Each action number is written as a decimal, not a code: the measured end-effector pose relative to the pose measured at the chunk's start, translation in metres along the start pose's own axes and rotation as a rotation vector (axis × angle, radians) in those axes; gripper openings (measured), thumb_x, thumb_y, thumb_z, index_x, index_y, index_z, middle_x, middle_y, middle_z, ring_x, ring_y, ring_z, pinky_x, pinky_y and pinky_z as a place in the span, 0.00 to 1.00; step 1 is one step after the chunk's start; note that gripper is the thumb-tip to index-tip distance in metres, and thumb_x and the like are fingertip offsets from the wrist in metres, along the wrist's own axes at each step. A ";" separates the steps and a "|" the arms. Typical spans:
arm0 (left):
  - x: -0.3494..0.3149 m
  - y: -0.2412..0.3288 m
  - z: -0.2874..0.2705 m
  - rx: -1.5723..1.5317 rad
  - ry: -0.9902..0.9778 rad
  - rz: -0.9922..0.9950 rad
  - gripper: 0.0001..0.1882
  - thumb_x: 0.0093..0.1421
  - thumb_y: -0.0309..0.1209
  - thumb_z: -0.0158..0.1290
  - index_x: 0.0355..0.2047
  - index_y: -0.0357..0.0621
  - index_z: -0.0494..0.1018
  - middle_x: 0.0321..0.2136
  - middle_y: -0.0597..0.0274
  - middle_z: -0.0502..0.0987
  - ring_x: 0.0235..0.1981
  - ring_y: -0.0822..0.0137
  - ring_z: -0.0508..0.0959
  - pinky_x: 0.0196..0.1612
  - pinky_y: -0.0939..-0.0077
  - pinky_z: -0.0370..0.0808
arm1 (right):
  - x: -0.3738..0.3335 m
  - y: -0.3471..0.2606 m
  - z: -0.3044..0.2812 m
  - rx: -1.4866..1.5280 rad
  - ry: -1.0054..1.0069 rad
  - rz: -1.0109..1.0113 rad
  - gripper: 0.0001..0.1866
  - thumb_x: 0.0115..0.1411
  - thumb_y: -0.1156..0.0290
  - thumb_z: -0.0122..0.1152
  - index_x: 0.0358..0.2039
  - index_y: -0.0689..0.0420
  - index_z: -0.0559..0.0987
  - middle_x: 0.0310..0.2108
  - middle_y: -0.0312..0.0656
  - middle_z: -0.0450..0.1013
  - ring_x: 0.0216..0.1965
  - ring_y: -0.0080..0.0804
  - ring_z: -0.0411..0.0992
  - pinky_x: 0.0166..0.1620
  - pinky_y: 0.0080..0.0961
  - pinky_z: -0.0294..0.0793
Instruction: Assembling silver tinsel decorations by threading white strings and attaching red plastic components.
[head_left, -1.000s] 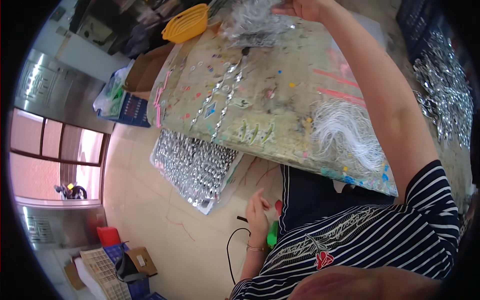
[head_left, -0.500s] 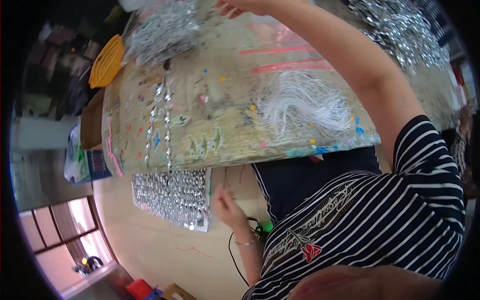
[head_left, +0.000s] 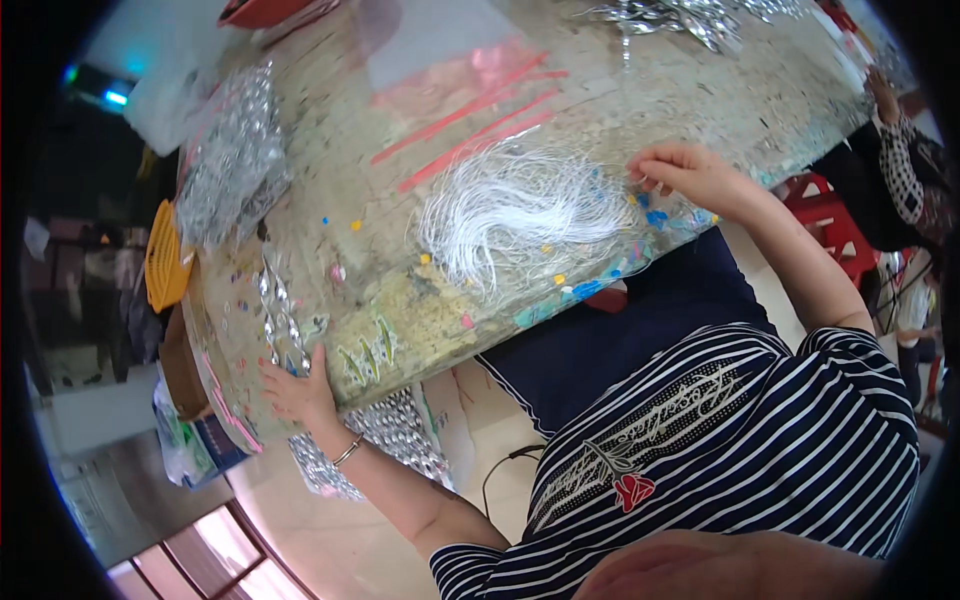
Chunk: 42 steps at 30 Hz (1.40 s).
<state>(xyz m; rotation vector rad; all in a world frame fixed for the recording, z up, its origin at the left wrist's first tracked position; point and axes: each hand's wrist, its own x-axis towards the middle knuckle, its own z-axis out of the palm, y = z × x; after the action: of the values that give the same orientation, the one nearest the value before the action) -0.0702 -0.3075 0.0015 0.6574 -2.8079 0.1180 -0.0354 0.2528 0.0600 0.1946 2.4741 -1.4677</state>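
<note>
At the table's left front edge, my left hand (head_left: pixel 300 390) lies with fingers spread over the lower ends of two silver beaded strands (head_left: pixel 278 300). A loose bundle of thin white strings (head_left: pixel 520 210) is spread across the middle of the table. Just off that bundle's right end, my right hand (head_left: pixel 690 177) hovers with fingertips curled together; anything between them is too small to make out. Below the edge beside my left wrist hangs a sheet of silver beaded strands (head_left: pixel 405 430).
Bagged silver strands (head_left: pixel 235 155) lie at the back left, near a yellow basket (head_left: pixel 167 255). Pink-red strips (head_left: pixel 470 120) and a clear bag cross the table's far middle. More silver strands (head_left: pixel 690 20) lie far right. Beyond a red stool (head_left: pixel 830 225), another person's hand (head_left: pixel 882 95) shows.
My right hand has come back from the table's far side to the white strings. My left hand has risen from below the edge onto the silver strands. The view has shifted.
</note>
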 end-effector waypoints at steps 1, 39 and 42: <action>0.001 0.002 0.008 0.000 -0.014 -0.012 0.48 0.52 0.53 0.61 0.63 0.32 0.57 0.59 0.32 0.61 0.59 0.37 0.62 0.58 0.45 0.60 | -0.008 0.003 0.001 0.048 -0.013 0.045 0.13 0.66 0.66 0.51 0.45 0.59 0.78 0.39 0.35 0.76 0.38 0.21 0.72 0.41 0.19 0.72; -0.195 0.118 -0.069 -0.436 0.327 0.331 0.16 0.59 0.23 0.52 0.48 0.33 0.74 0.46 0.45 0.75 0.47 0.49 0.73 0.52 0.58 0.68 | 0.182 0.086 -0.238 -0.946 0.788 0.167 0.38 0.46 0.57 0.68 0.56 0.57 0.65 0.55 0.48 0.66 0.59 0.48 0.63 0.57 0.51 0.65; -0.202 0.140 -0.068 -0.529 0.282 0.333 0.15 0.58 0.20 0.53 0.46 0.34 0.75 0.44 0.47 0.75 0.46 0.51 0.73 0.50 0.62 0.69 | 0.179 0.090 -0.236 -0.874 0.695 0.095 0.31 0.48 0.60 0.65 0.51 0.60 0.68 0.50 0.51 0.69 0.53 0.50 0.68 0.52 0.44 0.71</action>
<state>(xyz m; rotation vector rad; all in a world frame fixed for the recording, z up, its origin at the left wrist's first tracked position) 0.0578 -0.0871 0.0104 0.0439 -2.4848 -0.4237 -0.2205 0.5005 0.0406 0.7086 3.3048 -0.1606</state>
